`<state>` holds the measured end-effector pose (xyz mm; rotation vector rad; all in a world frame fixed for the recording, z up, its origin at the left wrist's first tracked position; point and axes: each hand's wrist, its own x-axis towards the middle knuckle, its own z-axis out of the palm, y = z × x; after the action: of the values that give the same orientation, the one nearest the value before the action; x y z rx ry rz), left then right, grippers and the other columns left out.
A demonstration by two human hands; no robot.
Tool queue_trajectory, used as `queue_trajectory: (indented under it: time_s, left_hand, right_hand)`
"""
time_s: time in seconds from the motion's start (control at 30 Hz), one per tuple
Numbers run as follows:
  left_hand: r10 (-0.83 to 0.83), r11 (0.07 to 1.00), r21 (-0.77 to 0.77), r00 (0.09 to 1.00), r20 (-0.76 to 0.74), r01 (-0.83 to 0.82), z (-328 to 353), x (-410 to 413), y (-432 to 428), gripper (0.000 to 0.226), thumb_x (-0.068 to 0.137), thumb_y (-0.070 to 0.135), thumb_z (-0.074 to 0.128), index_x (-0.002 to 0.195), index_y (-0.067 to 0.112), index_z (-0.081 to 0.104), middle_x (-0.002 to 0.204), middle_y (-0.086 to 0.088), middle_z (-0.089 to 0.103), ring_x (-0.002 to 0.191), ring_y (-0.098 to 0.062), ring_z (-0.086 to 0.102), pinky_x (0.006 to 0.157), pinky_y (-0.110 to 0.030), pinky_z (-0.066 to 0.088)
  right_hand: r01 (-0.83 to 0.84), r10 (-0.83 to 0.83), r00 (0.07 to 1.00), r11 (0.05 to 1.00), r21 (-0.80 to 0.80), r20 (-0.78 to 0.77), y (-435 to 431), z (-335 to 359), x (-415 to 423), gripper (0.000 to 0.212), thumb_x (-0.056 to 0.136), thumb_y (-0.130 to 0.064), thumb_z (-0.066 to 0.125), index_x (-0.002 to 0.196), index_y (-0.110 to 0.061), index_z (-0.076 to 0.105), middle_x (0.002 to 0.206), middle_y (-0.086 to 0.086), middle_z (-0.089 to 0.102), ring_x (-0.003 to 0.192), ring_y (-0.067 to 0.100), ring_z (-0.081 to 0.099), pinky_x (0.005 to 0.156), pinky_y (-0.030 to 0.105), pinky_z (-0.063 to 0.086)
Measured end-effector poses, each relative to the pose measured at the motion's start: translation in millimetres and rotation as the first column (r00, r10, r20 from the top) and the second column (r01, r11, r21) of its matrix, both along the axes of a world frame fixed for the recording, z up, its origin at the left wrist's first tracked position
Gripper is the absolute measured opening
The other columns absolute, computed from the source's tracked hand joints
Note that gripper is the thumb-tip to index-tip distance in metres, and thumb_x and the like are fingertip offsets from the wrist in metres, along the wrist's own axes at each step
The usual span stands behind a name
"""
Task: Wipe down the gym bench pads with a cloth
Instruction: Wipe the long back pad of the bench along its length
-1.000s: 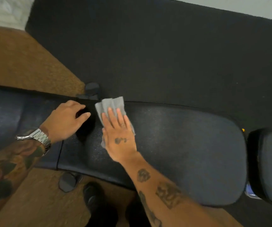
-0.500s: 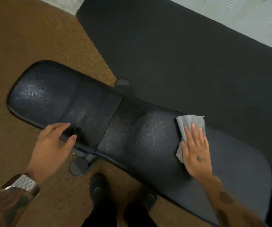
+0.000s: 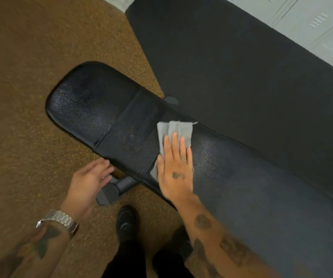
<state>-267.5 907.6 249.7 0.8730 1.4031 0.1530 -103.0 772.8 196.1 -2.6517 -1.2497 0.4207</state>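
Observation:
The black gym bench runs from upper left to lower right, with a short pad (image 3: pixel 93 109) and a long pad (image 3: pixel 262 187) joined at a seam. A folded grey cloth (image 3: pixel 174 128) lies on the long pad right beside that seam. My right hand (image 3: pixel 176 171) presses flat on the cloth's near half, fingers together and pointing away from me. My left hand (image 3: pixel 87 183) hovers just off the bench's near edge, fingers apart and holding nothing. The pads glisten with wet streaks on both sides of the cloth.
A black frame foot with a round end cap (image 3: pixel 109 194) sticks out under the near edge, next to my left hand. My black shoes (image 3: pixel 125 219) stand on the brown carpet (image 3: pixel 31 67). A black rubber mat (image 3: pixel 232 67) lies beyond the bench, with pale lockers (image 3: pixel 312 23) behind.
My right hand has slid the cloth left along the long pad to the seam. My left hand has come off the short pad and now hangs by the near edge.

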Motion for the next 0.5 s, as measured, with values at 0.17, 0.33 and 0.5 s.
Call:
queue_trajectory:
  time_s: [0.17, 0.33, 0.5]
  left_hand:
    - [-0.001, 0.999, -0.034, 0.999, 0.036, 0.002, 2.2, -2.1, -0.6, 0.045, 0.093, 0.025, 0.058, 0.135, 0.012, 0.05, 0.127, -0.005, 0.063, 0.113, -0.017, 0.063, 0.105, -0.041, 0.044]
    - [-0.009, 0.999, -0.049, 0.996, 0.084, 0.014, 1.6, -3.6, -0.5, 0.046, 0.093, 0.024, 0.057, 0.136, 0.012, 0.049, 0.128, -0.005, 0.062, 0.114, -0.018, 0.062, 0.105, -0.042, 0.044]
    - [-0.007, 0.998, -0.059, 0.993, 0.119, 0.014, -0.8, -6.1, -0.7, 0.048, 0.093, 0.025, 0.057, 0.138, 0.012, 0.047, 0.129, -0.005, 0.061, 0.115, -0.018, 0.062, 0.106, -0.043, 0.043]
  right_hand:
    - [-0.48, 0.48, 0.877, 0.877, -0.008, -0.03, -60.5, 7.0, -26.0, 0.057, 0.104, -0.033, 0.033, 0.159, -0.024, 0.018, 0.167, -0.003, 0.01, 0.154, 0.019, 0.005, 0.122, 0.044, 0.017]
    - [-0.526, 0.523, 0.848, 0.851, 0.006, 0.088, -41.4, -2.5, 55.5, 0.056, 0.102, -0.028, 0.032, 0.156, -0.018, 0.024, 0.162, 0.004, 0.029, 0.15, 0.026, 0.024, 0.121, 0.044, 0.019]
    - [-0.111, 0.111, 0.993, 0.994, -0.017, 0.036, 6.1, -5.6, 94.5, 0.058, 0.102, -0.035, 0.016, 0.156, -0.012, 0.027, 0.164, 0.008, 0.022, 0.152, 0.028, 0.015, 0.124, 0.045, 0.014]
